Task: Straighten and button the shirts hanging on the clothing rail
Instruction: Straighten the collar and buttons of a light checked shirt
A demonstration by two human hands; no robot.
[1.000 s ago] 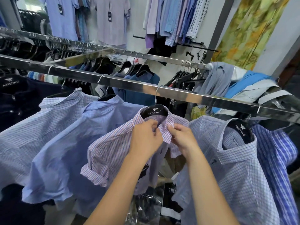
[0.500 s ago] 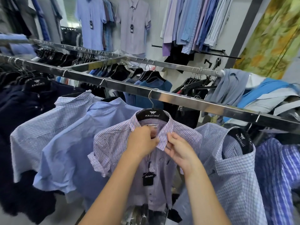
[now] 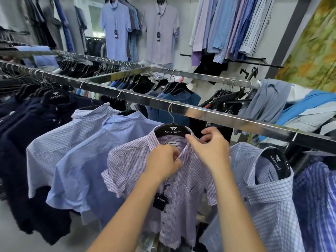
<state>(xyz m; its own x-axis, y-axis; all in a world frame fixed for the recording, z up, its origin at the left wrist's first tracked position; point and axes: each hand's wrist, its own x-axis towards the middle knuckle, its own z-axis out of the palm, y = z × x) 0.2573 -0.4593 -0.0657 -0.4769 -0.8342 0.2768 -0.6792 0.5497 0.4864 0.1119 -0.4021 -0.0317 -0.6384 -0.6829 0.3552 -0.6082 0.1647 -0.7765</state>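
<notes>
A pink-and-blue checked short-sleeved shirt (image 3: 183, 193) hangs on a black hanger (image 3: 171, 130) from the steel clothing rail (image 3: 214, 114), straight in front of me. My left hand (image 3: 163, 162) pinches the left side of its collar at the neck opening. My right hand (image 3: 209, 150) grips the right side of the collar, fingers curled over its top edge near the hanger. The placket below my hands lies closed with dark buttons down it. A black price tag (image 3: 161, 201) dangles on the chest.
Pale blue shirts (image 3: 87, 170) hang to the left, then navy ones (image 3: 32, 128). A blue checked shirt (image 3: 269, 195) hangs close on the right. A second rail (image 3: 190, 74) runs behind, with a heap of shirts (image 3: 291, 108) at its right end. More shirts hang on the back wall.
The view has tilted up and the shirt now hangs square to me. My right hand has moved up from the collar point to the top of the collar beside the hanger.
</notes>
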